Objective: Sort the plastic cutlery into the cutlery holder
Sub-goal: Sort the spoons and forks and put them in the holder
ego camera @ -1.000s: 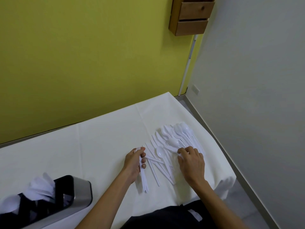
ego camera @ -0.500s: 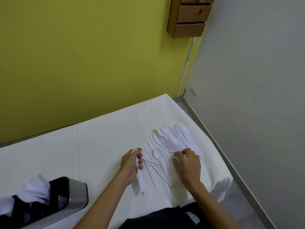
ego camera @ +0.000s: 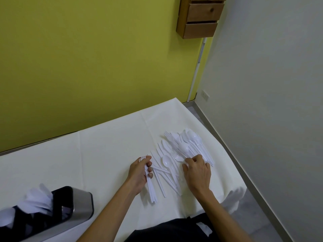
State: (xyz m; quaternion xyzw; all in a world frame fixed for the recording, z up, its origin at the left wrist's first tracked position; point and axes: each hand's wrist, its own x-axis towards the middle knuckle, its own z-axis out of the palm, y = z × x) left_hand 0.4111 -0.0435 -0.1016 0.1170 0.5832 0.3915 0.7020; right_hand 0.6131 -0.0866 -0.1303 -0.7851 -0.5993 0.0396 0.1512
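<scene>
Surface: white tablecloth [ego camera: 108, 154] over the table.
Room: yellow-green wall [ego camera: 87, 58], wooden drawers [ego camera: 201, 16].
Left hand [ego camera: 138, 173]: clasps a bundle of forks [ego camera: 151, 188].
Right hand [ego camera: 197, 172]: fingertips on the loose cutlery pile [ego camera: 185, 147]; whether it grips anything cannot be told.
Cutlery holder [ego camera: 52, 213]: near-left corner, partly filled.

text: none legible | labels: none | brands: none | numbers: none | signs: none

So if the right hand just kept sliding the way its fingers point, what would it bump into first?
The right hand points up the table; its fingertips already rest at the near edge of the heap of white plastic spoons, so it would likely push into those first.
</scene>
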